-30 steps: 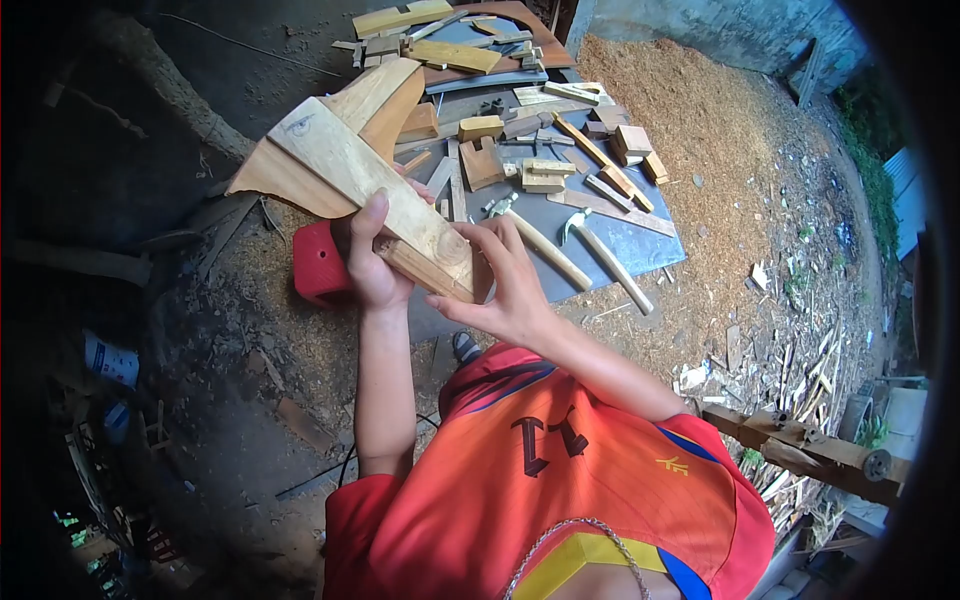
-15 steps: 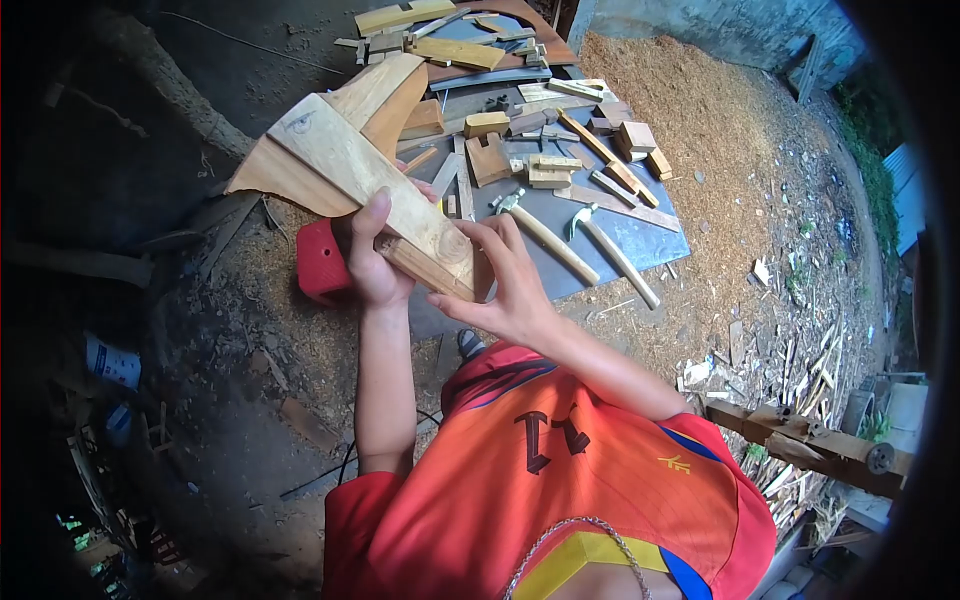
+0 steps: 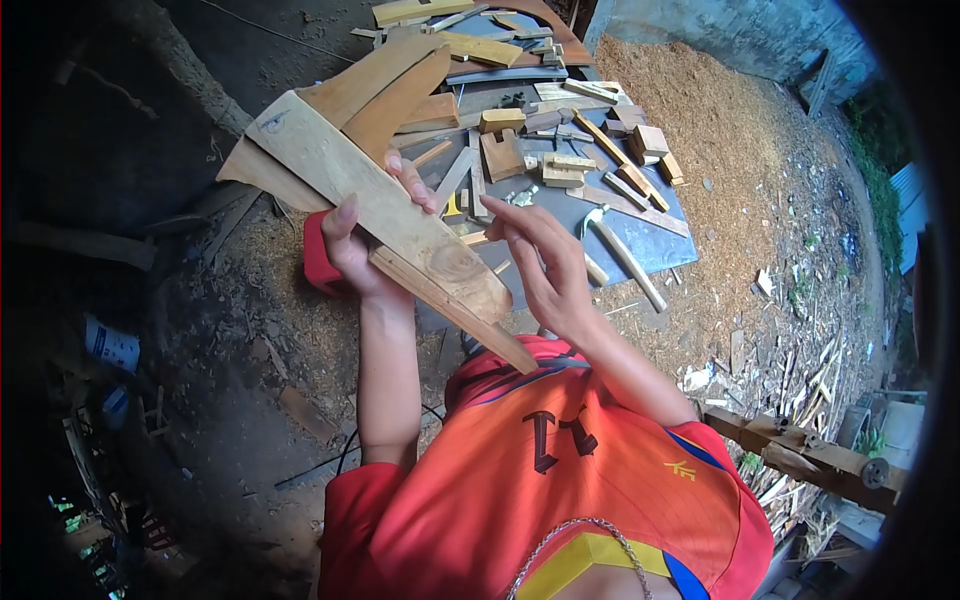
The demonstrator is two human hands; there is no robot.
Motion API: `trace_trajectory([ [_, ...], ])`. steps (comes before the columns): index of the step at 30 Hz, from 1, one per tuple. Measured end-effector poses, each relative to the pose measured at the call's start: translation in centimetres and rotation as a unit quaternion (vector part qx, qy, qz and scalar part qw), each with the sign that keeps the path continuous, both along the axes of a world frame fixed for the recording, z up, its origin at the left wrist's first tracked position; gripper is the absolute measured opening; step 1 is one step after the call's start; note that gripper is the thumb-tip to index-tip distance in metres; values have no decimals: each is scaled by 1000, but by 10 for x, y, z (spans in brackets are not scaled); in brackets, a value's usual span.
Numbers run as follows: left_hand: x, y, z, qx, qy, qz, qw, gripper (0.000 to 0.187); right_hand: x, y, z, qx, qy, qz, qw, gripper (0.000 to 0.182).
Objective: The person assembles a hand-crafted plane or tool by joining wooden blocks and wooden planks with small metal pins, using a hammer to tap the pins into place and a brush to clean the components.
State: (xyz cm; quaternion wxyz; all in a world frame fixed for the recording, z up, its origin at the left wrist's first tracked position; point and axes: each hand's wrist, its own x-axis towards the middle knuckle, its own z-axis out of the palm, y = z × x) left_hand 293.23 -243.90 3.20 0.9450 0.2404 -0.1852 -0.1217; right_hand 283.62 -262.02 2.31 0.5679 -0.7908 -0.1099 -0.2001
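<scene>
My left hand point(image 3: 352, 250) grips a joined wooden piece point(image 3: 370, 185) made of crossed pale planks, held up at chest height and tilted down toward me. My right hand point(image 3: 548, 265) is off the piece, fingers apart, hovering just right of its lower end. Behind the hands lies a grey sheet point(image 3: 640, 240) on the ground with two hammers point(image 3: 625, 255) and several small wood blocks point(image 3: 560, 165).
A red plastic object point(image 3: 318, 255) sits under my left hand. More planks point(image 3: 480, 48) lie at the top of the sheet. Sawdust point(image 3: 720, 130) covers the ground to the right. Wood scraps and a timber beam point(image 3: 810, 455) lie at lower right.
My left hand has swung the wooden piece so its lower end points down toward me. My right hand has let go of that end and opened.
</scene>
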Motion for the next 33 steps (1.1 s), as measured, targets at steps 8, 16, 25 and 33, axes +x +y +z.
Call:
trace_trajectory([
  [8, -4, 3, 3, -122, 2, -76, 990, 55, -4, 4, -3, 157, 79, 31, 984, 33],
  [16, -5, 4, 1, -122, -2, -73, 990, 54, -6, -5, -2, 125, 134, 68, 981, 26],
  [25, -17, 0, -1, -18, 4, -52, 998, 62, -2, -13, 19, 145, 131, 55, 979, 35],
  [33, -24, -4, -13, 28, 12, -48, 998, 73, 14, -27, 61, 147, 48, 78, 985, 55],
])
